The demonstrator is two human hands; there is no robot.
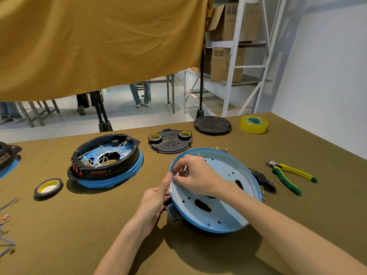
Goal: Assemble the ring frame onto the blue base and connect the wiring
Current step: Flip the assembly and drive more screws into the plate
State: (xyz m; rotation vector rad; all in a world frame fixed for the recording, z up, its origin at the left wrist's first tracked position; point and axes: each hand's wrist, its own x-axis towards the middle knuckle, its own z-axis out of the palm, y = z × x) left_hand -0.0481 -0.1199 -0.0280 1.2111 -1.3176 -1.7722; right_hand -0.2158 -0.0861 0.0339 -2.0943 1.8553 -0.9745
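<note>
A big table [83, 231] with an olive-brown cloth top holds all the things. On it sit a blue base [224, 211], tipped up, and a second blue base with a black ring frame [105, 161]. There are two black round plates [170, 141] [212, 125], a roll of yellow tape [253, 124], a black-edged tape roll [48, 186], green and yellow pliers [288, 173], and loose wires [6, 231] at the left edge.

Both forearms are bare to the frame's edge, with no sleeve showing, and the left hand [154, 199] and right hand [195, 176] are ungloved.
</note>
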